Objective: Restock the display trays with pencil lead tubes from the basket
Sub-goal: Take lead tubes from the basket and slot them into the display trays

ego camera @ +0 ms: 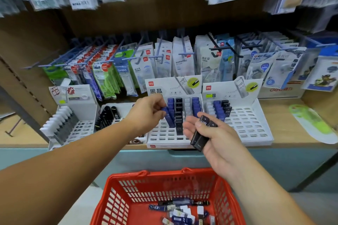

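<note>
Red basket (pixel 164 186) below, white tray (pixel 161 131) above, each grip loaded.
Latticed plastic basket, bottom centre, holds loose tubes (pixel 181 210); the slotted tray sits mid-frame. My right grip (pixel 210 133) curls round glossy, boxy black tubes (pixel 199 137) at the tray's front edge; my left grip (pixel 146 113) pinches a blue tube (pixel 165 110) over its left column.
</note>
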The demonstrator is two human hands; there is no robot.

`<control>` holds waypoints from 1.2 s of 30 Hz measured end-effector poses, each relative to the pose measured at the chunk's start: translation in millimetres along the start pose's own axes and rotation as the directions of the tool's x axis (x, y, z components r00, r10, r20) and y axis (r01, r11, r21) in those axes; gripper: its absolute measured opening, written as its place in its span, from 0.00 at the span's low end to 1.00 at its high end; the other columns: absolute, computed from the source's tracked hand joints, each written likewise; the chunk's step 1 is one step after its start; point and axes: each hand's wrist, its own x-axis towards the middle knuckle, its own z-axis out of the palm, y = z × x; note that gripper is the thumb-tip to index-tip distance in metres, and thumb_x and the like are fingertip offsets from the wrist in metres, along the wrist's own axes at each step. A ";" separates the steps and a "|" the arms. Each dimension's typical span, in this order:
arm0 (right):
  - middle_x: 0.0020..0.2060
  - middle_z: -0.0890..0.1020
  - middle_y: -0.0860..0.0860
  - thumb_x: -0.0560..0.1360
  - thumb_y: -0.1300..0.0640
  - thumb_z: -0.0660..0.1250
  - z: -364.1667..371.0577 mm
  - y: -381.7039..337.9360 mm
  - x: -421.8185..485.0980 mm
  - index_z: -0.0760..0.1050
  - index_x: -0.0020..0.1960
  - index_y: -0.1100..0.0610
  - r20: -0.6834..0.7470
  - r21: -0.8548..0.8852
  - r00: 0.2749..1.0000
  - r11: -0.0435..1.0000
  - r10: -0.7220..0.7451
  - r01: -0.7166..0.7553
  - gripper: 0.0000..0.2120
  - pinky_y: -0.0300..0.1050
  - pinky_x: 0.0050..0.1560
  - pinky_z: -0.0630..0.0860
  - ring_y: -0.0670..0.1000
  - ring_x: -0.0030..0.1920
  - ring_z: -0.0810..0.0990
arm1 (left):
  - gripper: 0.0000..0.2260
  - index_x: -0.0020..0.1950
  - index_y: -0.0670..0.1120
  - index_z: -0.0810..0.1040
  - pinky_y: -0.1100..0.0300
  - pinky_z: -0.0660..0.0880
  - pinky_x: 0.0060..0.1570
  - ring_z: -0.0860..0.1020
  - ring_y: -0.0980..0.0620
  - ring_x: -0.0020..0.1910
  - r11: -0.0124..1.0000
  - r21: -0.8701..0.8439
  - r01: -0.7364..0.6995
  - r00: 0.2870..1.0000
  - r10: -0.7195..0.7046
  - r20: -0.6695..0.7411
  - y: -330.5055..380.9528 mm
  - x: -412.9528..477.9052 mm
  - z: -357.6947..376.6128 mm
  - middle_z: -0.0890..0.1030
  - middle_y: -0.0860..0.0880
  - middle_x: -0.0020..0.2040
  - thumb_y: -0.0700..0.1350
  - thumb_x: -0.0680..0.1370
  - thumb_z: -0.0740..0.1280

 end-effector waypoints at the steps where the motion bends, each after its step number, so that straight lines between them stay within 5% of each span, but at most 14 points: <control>1: 0.50 0.86 0.63 0.80 0.74 0.62 -0.9 -0.9 -0.2 0.72 0.66 0.65 -0.004 0.024 1.000 1.000 0.009 -0.009 0.16 0.56 0.50 0.84 0.61 0.51 0.87 | 0.12 0.43 0.52 0.76 0.51 0.81 0.48 0.83 0.49 0.42 0.999 0.035 -0.013 1.000 0.012 0.019 0.8 1.3 -1.9 0.83 0.50 0.39 0.36 0.76 0.73; 6: 0.54 0.86 0.60 0.82 0.72 0.59 -1.5 -7.6 -4.3 0.74 0.64 0.62 0.057 0.040 0.998 0.999 0.027 -0.030 0.14 0.64 0.54 0.80 0.59 0.55 0.87 | 0.16 0.40 0.57 0.75 0.62 0.74 0.42 0.78 0.61 0.37 0.982 0.177 -0.072 0.992 0.052 0.114 6.6 2.6 -0.6 0.81 0.58 0.37 0.37 0.76 0.73; 11: 0.56 0.86 0.60 0.81 0.73 0.59 -1.9 -10.9 -10.5 0.74 0.63 0.62 0.037 0.063 0.999 0.998 -0.030 0.028 0.14 0.59 0.66 0.76 0.59 0.58 0.85 | 0.09 0.55 0.51 0.85 0.58 0.74 0.50 0.77 0.52 0.44 0.947 0.292 -0.135 0.991 0.123 0.062 20.4 -8.3 1.6 0.77 0.54 0.49 0.40 0.78 0.72; 14: 0.57 0.85 0.59 0.82 0.72 0.58 -3.0 -12.2 -12.4 0.74 0.62 0.62 0.051 0.081 0.997 0.996 -0.054 0.049 0.13 0.56 0.66 0.75 0.57 0.61 0.84 | 0.03 0.51 0.49 0.84 0.62 0.74 0.45 0.79 0.53 0.41 0.982 0.063 -0.178 0.984 0.178 0.021 50.8 -30.5 2.6 0.81 0.53 0.45 0.42 0.78 0.73; 16: 0.58 0.86 0.57 0.82 0.70 0.59 -1.7 -12.0 -12.0 0.74 0.62 0.60 0.061 0.068 0.997 0.997 -0.050 0.045 0.13 0.56 0.61 0.77 0.55 0.62 0.84 | 0.02 0.49 0.47 0.83 0.61 0.78 0.44 0.82 0.53 0.40 0.978 -0.192 -0.086 0.983 0.114 0.142 70.8 -50.2 8.9 0.85 0.49 0.43 0.42 0.78 0.74; 21: 0.60 0.85 0.54 0.83 0.67 0.59 6.8 -7.2 -13.5 0.75 0.63 0.59 0.084 0.014 0.995 0.998 -0.054 0.053 0.12 0.53 0.46 0.83 0.55 0.56 0.86 | 0.06 0.53 0.40 0.82 0.61 0.79 0.37 0.79 0.54 0.36 0.877 -0.474 0.087 0.979 0.012 0.202 85.0 -72.9 24.2 0.83 0.44 0.40 0.39 0.78 0.75; 25: 0.62 0.83 0.58 0.84 0.68 0.56 0.0 -13.2 -11.5 0.73 0.67 0.60 0.118 -0.009 0.993 1.000 -0.017 0.018 0.14 0.62 0.57 0.80 0.59 0.60 0.84 | 0.04 0.52 0.37 0.81 0.60 0.82 0.36 0.81 0.47 0.38 0.752 -0.630 0.193 0.974 -0.067 0.219 88.2 -75.2 27.3 0.84 0.32 0.45 0.36 0.78 0.73; 27: 0.59 0.84 0.61 0.85 0.66 0.57 -8.9 -18.2 -13.6 0.74 0.65 0.64 0.148 -0.167 0.989 0.985 -0.016 0.041 0.12 0.62 0.62 0.79 0.61 0.60 0.84 | 0.04 0.52 0.37 0.82 0.59 0.83 0.38 0.82 0.47 0.38 0.735 -0.646 0.206 0.972 -0.076 0.224 90.8 -71.4 26.9 0.85 0.33 0.45 0.37 0.79 0.73; 32: 0.43 0.87 0.50 0.79 0.53 0.72 -39.5 -41.0 -10.0 0.82 0.45 0.58 -0.151 -0.490 0.944 0.852 -0.292 0.185 0.09 0.48 0.42 0.78 0.53 0.41 0.83 | 0.04 0.45 0.42 0.84 0.56 0.75 0.41 0.78 0.53 0.35 0.830 -0.522 0.198 0.976 -0.121 0.179 94.1 -49.4 28.0 0.83 0.47 0.36 0.41 0.77 0.75; 36: 0.32 0.73 0.55 0.76 0.56 0.75 -59.9 -52.1 1.5 0.78 0.38 0.57 -0.252 -0.423 0.903 0.879 -0.348 0.221 0.11 0.43 0.31 0.67 0.50 0.29 0.68 | 0.05 0.46 0.43 0.83 0.57 0.70 0.36 0.73 0.50 0.33 0.838 -0.494 0.232 0.964 -0.129 0.234 105.0 -31.0 31.0 0.77 0.49 0.32 0.41 0.75 0.78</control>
